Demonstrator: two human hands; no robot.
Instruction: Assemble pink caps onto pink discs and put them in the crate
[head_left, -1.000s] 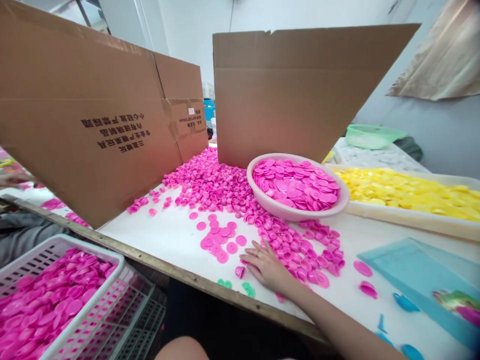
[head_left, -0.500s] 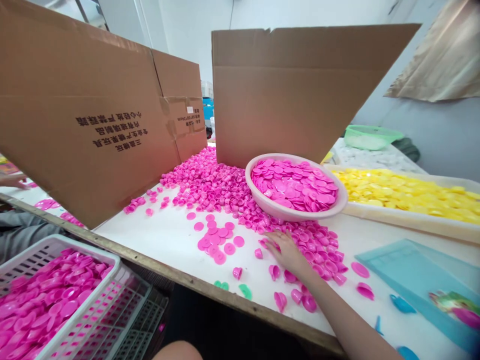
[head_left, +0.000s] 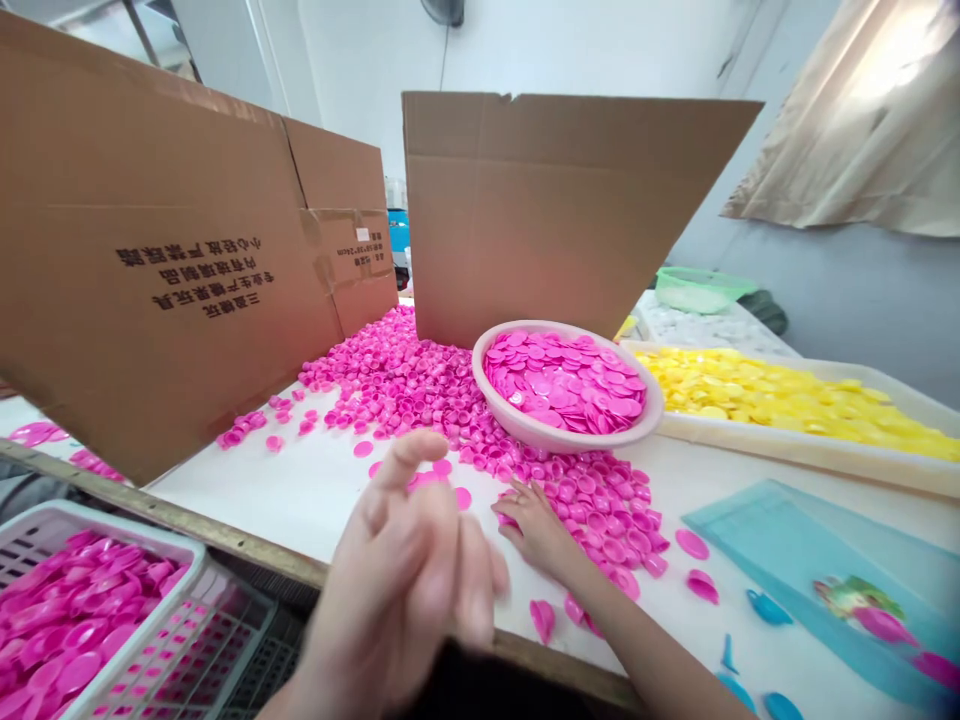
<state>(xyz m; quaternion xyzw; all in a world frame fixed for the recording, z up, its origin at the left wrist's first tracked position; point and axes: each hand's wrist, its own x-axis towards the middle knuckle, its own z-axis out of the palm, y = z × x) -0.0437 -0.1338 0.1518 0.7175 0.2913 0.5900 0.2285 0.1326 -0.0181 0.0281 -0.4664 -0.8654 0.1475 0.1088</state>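
My left hand (head_left: 409,570) is raised close to the camera, blurred, fingers stretched out with nothing in them. My right hand (head_left: 538,530) lies palm down on the white table, fingers spread over the near edge of a long heap of small pink caps (head_left: 420,380). A few loose pink caps (head_left: 541,617) lie just in front of that wrist. Behind the right hand stands a pale pink bowl (head_left: 525,432) filled with flat pink discs (head_left: 562,375). A few flat pink discs (head_left: 442,468) lie scattered on the table, partly hidden by my left hand.
Two open cardboard boxes (head_left: 150,260) (head_left: 540,210) wall the back and left of the table. A white basket (head_left: 45,515) of pink pieces sits at lower left. At right are a tray of yellow pieces (head_left: 787,395), a clear blue sheet (head_left: 795,550) and a green basin (head_left: 697,288).
My left hand has come up into view in front of the camera. My right hand slid along the near side of the pink heap, leaving a few caps behind. The view shifted slightly.
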